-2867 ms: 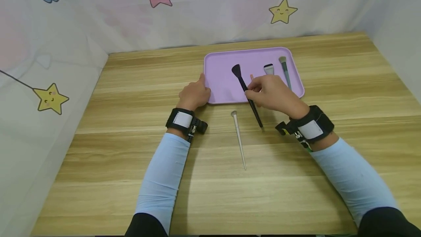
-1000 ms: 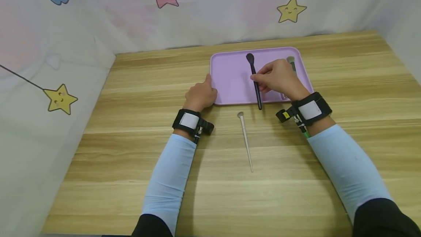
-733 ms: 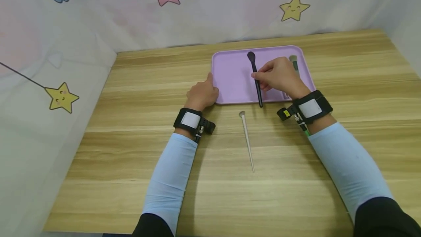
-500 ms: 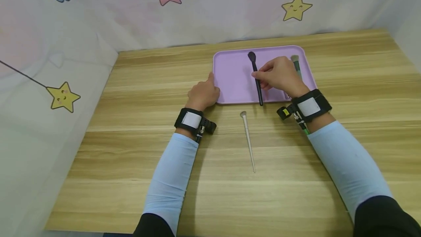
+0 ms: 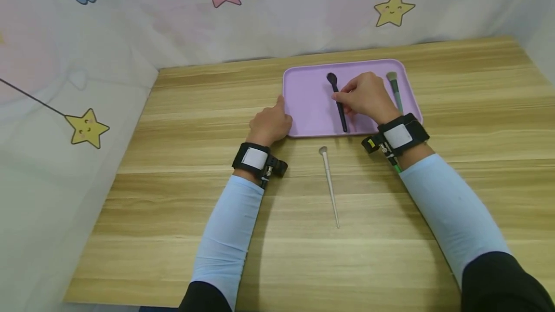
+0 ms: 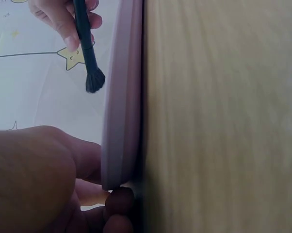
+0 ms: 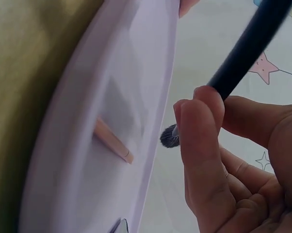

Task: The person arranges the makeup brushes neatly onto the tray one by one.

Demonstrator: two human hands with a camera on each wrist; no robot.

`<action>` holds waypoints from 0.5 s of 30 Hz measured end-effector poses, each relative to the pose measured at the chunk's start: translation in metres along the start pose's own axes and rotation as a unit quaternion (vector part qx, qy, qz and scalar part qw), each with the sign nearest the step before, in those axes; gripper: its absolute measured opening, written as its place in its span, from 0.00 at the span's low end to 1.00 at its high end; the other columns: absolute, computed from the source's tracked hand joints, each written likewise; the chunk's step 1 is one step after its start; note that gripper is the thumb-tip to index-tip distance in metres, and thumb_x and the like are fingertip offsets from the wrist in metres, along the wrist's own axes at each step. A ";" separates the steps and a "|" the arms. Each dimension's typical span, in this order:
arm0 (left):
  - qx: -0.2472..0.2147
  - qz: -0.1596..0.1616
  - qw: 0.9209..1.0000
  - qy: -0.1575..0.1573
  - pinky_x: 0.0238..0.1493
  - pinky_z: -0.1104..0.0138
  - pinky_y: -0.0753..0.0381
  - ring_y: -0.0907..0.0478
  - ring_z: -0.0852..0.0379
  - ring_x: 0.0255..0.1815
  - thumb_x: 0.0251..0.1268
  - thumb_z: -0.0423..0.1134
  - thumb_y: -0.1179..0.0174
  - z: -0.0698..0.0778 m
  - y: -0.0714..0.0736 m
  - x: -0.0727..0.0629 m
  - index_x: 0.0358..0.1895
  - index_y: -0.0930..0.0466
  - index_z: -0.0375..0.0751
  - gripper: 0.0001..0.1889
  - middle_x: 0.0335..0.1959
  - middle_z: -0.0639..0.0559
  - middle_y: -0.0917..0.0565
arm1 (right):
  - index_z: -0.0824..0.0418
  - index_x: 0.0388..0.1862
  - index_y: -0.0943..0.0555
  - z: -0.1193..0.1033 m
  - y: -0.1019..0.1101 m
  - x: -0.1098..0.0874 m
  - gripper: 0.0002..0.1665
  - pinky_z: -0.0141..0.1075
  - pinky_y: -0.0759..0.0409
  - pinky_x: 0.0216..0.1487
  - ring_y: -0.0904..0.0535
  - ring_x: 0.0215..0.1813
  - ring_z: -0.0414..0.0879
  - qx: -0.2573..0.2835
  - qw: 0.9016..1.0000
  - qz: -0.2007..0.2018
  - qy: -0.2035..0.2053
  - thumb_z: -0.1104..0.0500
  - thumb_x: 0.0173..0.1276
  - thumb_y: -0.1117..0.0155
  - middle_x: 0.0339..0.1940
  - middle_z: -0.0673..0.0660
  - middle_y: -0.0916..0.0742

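My right hand (image 5: pixel 367 95) pinches a black makeup brush (image 5: pixel 341 112) by its handle between thumb and fingertips. The brush is above the purple tray (image 5: pixel 305 102), its dark bristle head pointing to the far side. In the left wrist view the black brush (image 6: pixel 89 58) appears clear of the tray's rim. My left hand (image 5: pixel 270 123) holds the tray's near left corner, index finger along the left edge. A green-handled brush (image 5: pixel 395 91) lies at the tray's right end. The right wrist view shows a pink brush handle (image 7: pixel 114 141) lying in the tray, hidden by my hand in the head view.
A thin white makeup brush (image 5: pixel 330 187) lies on the wooden table (image 5: pixel 173 196) in front of the tray. Behind the table hangs a white cloth (image 5: pixel 277 18) printed with stars. Each wrist wears a black strap with a small camera.
The black brush has moved from overhanging the tray's front edge to over the tray, turned more upright, and lowered slightly. My left hand stays at the corner. The head view has shifted a little.
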State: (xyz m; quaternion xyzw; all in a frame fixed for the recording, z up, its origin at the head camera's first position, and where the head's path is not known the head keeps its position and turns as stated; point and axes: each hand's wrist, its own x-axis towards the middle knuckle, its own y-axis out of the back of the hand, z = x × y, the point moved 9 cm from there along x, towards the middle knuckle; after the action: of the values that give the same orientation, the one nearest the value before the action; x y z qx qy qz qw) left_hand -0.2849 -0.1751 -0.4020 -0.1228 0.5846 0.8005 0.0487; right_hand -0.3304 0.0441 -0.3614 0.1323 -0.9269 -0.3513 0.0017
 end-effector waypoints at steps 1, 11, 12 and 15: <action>-0.002 0.000 1.000 0.000 0.49 0.46 0.25 0.23 0.38 0.56 0.78 0.47 0.58 0.001 0.000 0.000 0.83 0.55 0.48 0.34 0.65 0.35 0.24 | 0.70 0.42 0.12 0.000 0.000 0.001 0.20 0.31 0.22 0.24 0.16 0.21 0.44 -0.008 1.000 0.004 0.001 0.51 0.67 0.28 0.23 0.59 0.12; 0.005 -0.001 1.000 -0.001 0.47 0.47 0.24 0.22 0.39 0.53 0.78 0.47 0.58 0.003 -0.001 -0.001 0.83 0.55 0.48 0.34 0.63 0.35 0.23 | 0.74 0.44 0.13 0.002 -0.011 0.009 0.23 0.36 0.26 0.30 0.17 0.20 0.44 -0.092 0.996 0.002 0.010 0.51 0.69 0.30 0.18 0.58 0.14; 0.006 -0.001 1.000 -0.001 0.47 0.47 0.24 0.22 0.39 0.53 0.78 0.47 0.58 0.003 0.000 -0.001 0.83 0.55 0.48 0.34 0.63 0.35 0.23 | 0.73 0.44 0.14 0.000 -0.011 0.008 0.23 0.37 0.26 0.32 0.17 0.21 0.45 -0.099 0.995 0.002 0.012 0.51 0.69 0.30 0.19 0.58 0.14; 0.005 0.000 1.000 0.001 0.47 0.47 0.24 0.22 0.39 0.51 0.78 0.47 0.58 0.001 0.001 -0.001 0.83 0.54 0.47 0.34 0.63 0.35 0.22 | 0.73 0.45 0.14 -0.005 -0.012 0.004 0.25 0.43 0.25 0.38 0.17 0.31 0.53 -0.118 0.993 -0.004 0.019 0.49 0.68 0.30 0.27 0.63 0.12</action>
State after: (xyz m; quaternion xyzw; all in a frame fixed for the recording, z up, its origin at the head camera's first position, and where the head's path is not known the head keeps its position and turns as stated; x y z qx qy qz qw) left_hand -0.2843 -0.1744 -0.4003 -0.1235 0.5884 0.7976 0.0484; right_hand -0.3311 0.0312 -0.3662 0.1414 -0.8784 -0.4554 0.0330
